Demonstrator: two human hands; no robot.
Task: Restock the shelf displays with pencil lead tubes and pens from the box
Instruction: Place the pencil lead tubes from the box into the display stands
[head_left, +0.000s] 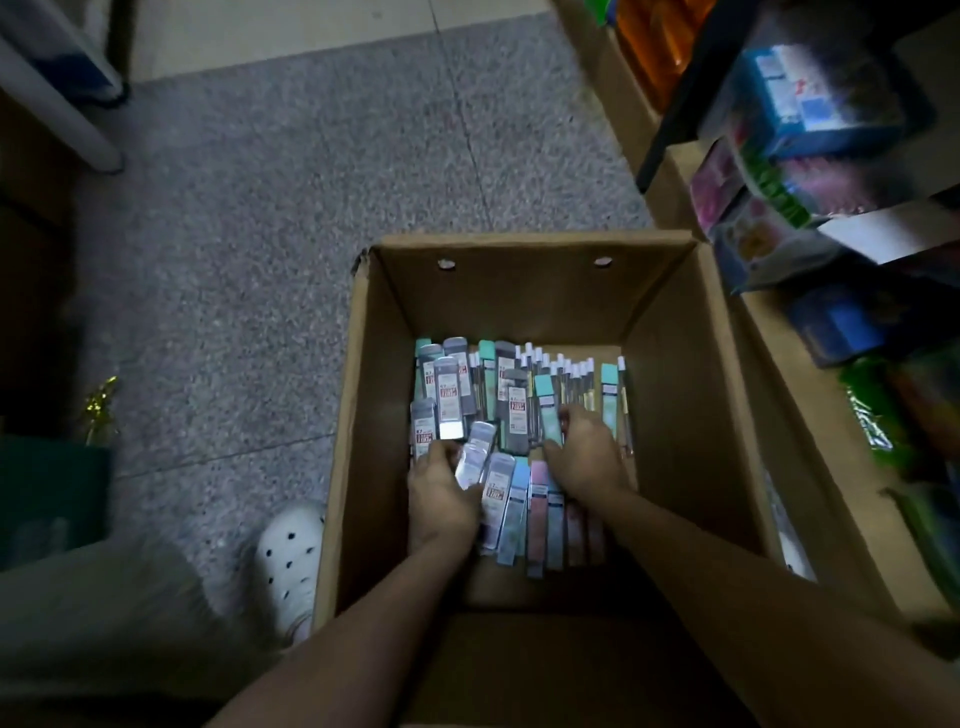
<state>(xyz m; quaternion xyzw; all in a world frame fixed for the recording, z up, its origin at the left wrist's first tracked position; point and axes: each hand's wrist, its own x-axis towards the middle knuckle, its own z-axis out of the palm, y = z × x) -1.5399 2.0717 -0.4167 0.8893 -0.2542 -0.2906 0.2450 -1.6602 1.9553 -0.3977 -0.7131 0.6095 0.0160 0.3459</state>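
An open cardboard box (395, 374) stands on the floor below me. Its bottom is covered with flat pencil lead tubes (448, 397) in grey, teal, blue and pink, and a row of pens with white caps (563, 371) lies at the far side. Both my hands are down inside the box. My left hand (439, 499) grips a few grey lead tubes (474, 457) near the box's left side. My right hand (587, 452) curls round a teal lead tube (548, 410) in the middle of the pile.
Shelves with coloured packaged goods (810, 104) rise on the right, close to the box. A second cardboard carton (810, 415) stands to the box's right. Grey speckled floor (260, 234) lies ahead and left. My white shoe (288, 561) rests by the box's left wall.
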